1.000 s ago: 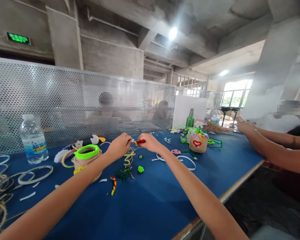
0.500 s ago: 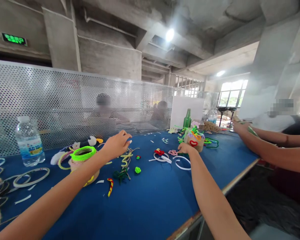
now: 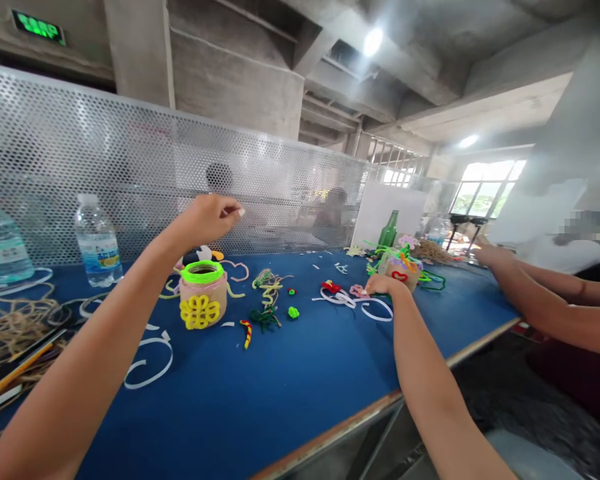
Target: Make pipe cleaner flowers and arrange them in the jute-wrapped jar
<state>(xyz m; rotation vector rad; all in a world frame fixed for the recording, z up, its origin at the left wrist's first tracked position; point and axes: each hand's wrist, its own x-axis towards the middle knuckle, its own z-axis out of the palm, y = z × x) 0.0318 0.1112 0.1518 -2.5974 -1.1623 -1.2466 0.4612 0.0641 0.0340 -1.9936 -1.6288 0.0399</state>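
Note:
My left hand is raised above a jar wrapped in pinkish cord, with a bright green fuzzy rim and a yellow pipe-cleaner flower on its side. Its fingers are curled into a pinch; a small white spot shows at the tips, too small to name. Farther right, my right hand reaches low over the table, fingers closed at a pink pipe-cleaner flower. Just beyond that hand stands a second decorated jar bearing a red heart. White strip loops and a red flower lie nearby.
Two water bottles and tangled twine occupy the left side of the blue table. Small pipe-cleaner pieces, including a red-yellow one, lie mid-table. A perforated screen borders the back. At right, another person's arms extend over the table.
The view has shifted and tilted, showing more of the table's left side. My left hand has risen and moved leftward to above the green-rimmed jar. My right hand stays by the pink flower.

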